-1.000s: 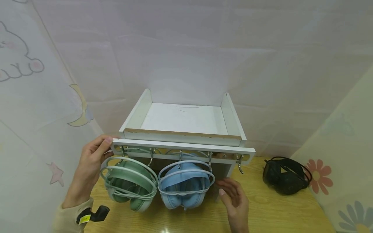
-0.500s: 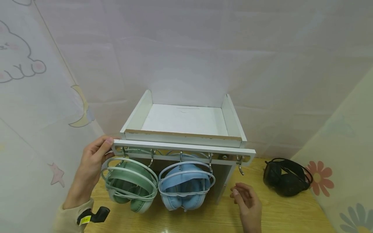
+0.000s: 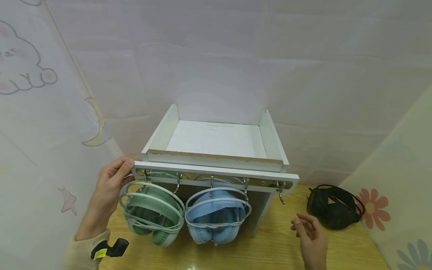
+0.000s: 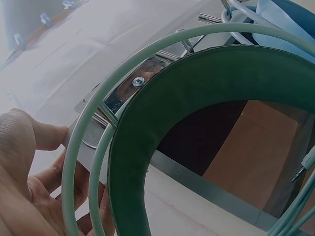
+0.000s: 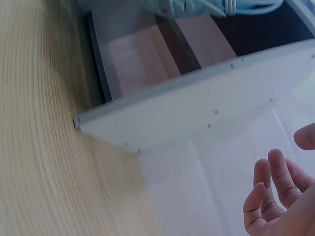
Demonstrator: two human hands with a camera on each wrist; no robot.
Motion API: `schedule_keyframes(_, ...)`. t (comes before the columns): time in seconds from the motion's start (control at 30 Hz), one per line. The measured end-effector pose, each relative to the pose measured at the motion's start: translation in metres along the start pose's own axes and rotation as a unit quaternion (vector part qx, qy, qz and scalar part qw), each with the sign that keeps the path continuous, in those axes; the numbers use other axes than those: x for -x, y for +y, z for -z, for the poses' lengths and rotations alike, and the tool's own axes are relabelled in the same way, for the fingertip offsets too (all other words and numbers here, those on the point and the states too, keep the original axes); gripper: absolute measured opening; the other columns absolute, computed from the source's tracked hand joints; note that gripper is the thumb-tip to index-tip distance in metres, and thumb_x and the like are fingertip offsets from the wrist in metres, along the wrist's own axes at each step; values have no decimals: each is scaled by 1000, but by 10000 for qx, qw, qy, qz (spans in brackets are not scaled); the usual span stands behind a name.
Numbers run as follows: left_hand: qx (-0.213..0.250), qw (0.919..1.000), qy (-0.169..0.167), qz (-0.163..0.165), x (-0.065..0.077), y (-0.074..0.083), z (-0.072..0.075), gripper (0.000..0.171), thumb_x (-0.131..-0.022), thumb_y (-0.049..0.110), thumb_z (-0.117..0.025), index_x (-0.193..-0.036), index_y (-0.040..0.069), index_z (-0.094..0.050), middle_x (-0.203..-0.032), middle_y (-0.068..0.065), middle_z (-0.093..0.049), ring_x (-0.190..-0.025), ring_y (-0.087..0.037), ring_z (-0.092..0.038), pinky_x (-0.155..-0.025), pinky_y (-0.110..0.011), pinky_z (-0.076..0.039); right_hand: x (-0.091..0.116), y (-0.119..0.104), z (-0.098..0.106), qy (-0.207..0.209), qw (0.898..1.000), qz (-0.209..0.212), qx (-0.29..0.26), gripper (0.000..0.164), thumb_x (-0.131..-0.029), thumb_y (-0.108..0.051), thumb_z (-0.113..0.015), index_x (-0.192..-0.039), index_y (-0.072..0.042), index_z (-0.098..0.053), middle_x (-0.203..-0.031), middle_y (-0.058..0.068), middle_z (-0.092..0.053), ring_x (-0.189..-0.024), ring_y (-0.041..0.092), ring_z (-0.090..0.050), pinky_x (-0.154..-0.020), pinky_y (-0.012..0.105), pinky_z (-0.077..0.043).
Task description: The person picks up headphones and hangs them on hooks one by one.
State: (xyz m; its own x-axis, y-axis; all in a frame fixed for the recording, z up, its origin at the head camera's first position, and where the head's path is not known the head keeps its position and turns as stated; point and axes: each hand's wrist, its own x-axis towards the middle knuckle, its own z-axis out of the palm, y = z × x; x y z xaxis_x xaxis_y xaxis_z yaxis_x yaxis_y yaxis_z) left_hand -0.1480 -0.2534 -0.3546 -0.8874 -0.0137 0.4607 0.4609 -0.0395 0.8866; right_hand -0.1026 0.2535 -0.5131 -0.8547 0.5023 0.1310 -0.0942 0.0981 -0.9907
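My left hand [image 3: 109, 183] pinches the left end of the white hook rail [image 3: 216, 169] between thumb and fingers; the left wrist view shows the thumb on its corner. From the rail's metal hooks hang green headphones [image 3: 153, 212] on the left and blue headphones [image 3: 216, 215] beside them. In the left wrist view the green headband [image 4: 130, 142] covers much of the rail. My right hand [image 3: 310, 238] is in the air over the table, fingers loosely bent, holding nothing. Black headphones [image 3: 335, 210] lie on the table just beyond it.
Behind the rail stands a white cabinet with a shallow open top tray [image 3: 217, 140]. A bare hook [image 3: 281, 195] hangs at the rail's right end. The wooden table [image 3: 276, 247] extends to the right, and printed cloth walls [image 3: 381, 112] enclose the space.
My right hand has moved right, away from the blue headphones and the cabinet's side, toward the black headphones. The left hand stays on the rail's end, and the hanging headphones keep their places.
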Motion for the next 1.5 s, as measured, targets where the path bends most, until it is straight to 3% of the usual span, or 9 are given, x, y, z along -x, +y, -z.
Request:
schedule_keyframes(0.3,-40,10000,-4,-2,1,0,1,29,-114,5,-48,-102,2,-75,-101,5,-76,-89,-7,-71,-78,-22,-60,-17,4,15,603,9938,-112,930,19,-106,-12,-69,-124,-7,-68,-91,-19,-68,-77,0,-66,-66,13,-49)
schedule_keyframes(0.53,-109,9999,55,61,0,0,0,31,-113,5,-49,-106,11,-78,-103,5,-75,-93,-7,-70,-79,-21,-59,-26,8,26,855,9946,-216,555,21,-103,-10,-72,-123,-5,-70,-93,-17,-68,-78,-1,-64,-67,10,-49)
schedule_keyframes(0.83,-28,9999,114,61,1,-1,1,32,-113,3,-49,-105,11,-78,-103,3,-75,-92,-9,-70,-79,-21,-59,-36,12,42,1118,9891,33,954,20,-103,-9,-71,-122,-4,-69,-91,-24,-65,-75,-8,-62,-65,7,-48)
schedule_keyframes(1.07,-54,9999,57,95,0,0,0,30,-113,5,-49,-104,9,-78,-104,4,-75,-93,-11,-70,-79,-22,-59,-49,11,62,1413,9869,-41,784,17,-102,-10,-73,-118,-14,-72,-93,-23,-63,-76,-9,-61,-65,5,-45)
schedule_keyframes(1.17,-68,9999,36,107,0,0,0,30,-113,6,-49,-104,9,-78,-104,4,-75,-93,-9,-70,-79,-22,-60,-57,11,71,1528,9860,117,652,18,-100,-8,-74,-117,-14,-73,-94,-21,-63,-75,-9,-61,-63,5,-43)
schedule_keyframes(1.37,-10,10000,36,47,0,-2,1,32,-113,3,-48,-105,9,-78,-105,3,-75,-93,-9,-70,-79,-22,-59,-67,9,83,1668,9799,257,1063,19,-101,-12,-73,-115,-24,-72,-93,-26,-61,-75,-12,-59,-63,4,-40)
schedule_keyframes(1.5,3,10000,84,50,0,-2,1,32,-113,2,-48,-104,10,-78,-104,2,-75,-93,-10,-70,-78,-22,-59,-72,3,88,1676,9788,391,1111,18,-101,-13,-73,-116,-22,-73,-94,-25,-61,-77,-11,-59,-65,2,-41)
